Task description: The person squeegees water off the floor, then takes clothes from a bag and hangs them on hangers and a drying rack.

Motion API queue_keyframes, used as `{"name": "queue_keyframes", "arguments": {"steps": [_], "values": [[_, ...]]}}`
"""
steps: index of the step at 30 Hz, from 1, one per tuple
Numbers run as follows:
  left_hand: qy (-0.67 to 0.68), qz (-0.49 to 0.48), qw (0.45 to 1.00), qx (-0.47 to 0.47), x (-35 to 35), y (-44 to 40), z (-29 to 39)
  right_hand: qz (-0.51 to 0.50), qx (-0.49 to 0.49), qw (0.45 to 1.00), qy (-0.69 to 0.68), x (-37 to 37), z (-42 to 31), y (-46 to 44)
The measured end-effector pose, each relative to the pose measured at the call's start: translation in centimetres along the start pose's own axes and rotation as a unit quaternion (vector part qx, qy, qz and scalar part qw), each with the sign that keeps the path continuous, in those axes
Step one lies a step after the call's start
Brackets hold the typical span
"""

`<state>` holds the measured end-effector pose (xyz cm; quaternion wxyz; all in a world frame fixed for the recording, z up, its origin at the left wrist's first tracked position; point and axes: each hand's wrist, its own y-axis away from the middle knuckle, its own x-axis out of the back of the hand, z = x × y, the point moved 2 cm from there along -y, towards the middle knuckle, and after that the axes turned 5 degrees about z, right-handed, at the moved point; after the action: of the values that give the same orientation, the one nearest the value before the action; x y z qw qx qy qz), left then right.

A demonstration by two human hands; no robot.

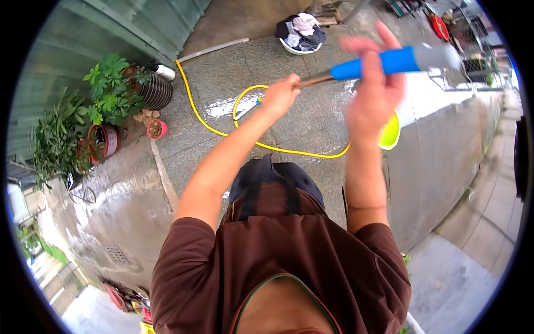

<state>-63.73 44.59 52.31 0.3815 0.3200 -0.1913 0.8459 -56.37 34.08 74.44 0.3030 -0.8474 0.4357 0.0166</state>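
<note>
My left hand (280,97) is closed around the thin, dark part of a pole. Toward the right, this pole widens into a blue grip (347,69) with a pale grey end. My right hand (374,100) is at the blue part, blurred by motion, with its fingers spread; one finger crosses in front of the blue and others stick out beyond it. The pole's other end is hidden behind my left hand. On the wet paving below lies a looped yellow hose (295,150), with a small blue-and-white fitting near my left wrist.
A white basin (300,52) of laundry stands ahead. Potted plants (114,94) and a small pink pot (157,129) line the left side. A lime-green basin (390,133) sits to the right, partly behind my right forearm. A red basin (439,26) lies farther back.
</note>
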Motion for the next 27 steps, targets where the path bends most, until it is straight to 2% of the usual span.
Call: {"name": "queue_keyframes", "arguments": {"steps": [2,3,5,9,11,13,14,16,17,21,24,27], "values": [[-0.029,-0.027,0.999,-0.007,0.7,0.5,0.3,-0.019,0.039,0.998,0.048,2.0,-0.5,-0.5],[-0.03,-0.001,0.999,-0.028,0.9,0.8,-0.2,-0.034,0.033,0.997,0.052,2.5,-1.1,-0.4],[-0.035,0.049,0.996,-0.071,0.8,1.0,-1.5,-0.083,-0.008,0.996,0.001,3.8,-0.6,-0.9],[-0.101,0.101,0.987,-0.077,3.1,-0.9,-5.6,-0.145,-0.116,0.98,-0.069,5.1,4.1,-2.2],[-0.025,0.126,0.991,-0.047,3.0,-2.7,-10.5,-0.155,-0.143,0.976,-0.052,4.3,9.0,-2.0],[-0.068,0.1,0.991,0.064,1.2,-4.5,-16.6,-0.199,-0.224,0.953,-0.044,2.8,13.0,-0.8],[-0.081,0.081,0.99,0.084,0.3,-4.9,-18.8,-0.215,-0.24,0.946,-0.046,2.3,15.0,0.0],[-0.107,0.039,0.987,0.117,-1.5,-6.5,-21.5,-0.182,-0.265,0.947,-0.033,4.1,17.2,0.0],[-0.106,0.028,0.989,0.096,-3.2,-7.6,-21.8,-0.164,-0.276,0.947,-0.024,5.0,17.9,-0.1],[-0.078,-0.043,0.996,0.019,-12.0,-10.8,-17.0,-0.095,-0.246,0.963,0.058,14.6,16.2,-1.6],[-0.056,-0.097,0.993,-0.035,-18.0,-11.0,-9.3,0.005,-0.254,0.958,0.129,21.2,10.8,-0.6],[-0.023,-0.207,0.975,-0.075,-22.1,-8.3,-1.5,0.123,-0.257,0.944,0.167,25.4,4.0,3.0]]}}
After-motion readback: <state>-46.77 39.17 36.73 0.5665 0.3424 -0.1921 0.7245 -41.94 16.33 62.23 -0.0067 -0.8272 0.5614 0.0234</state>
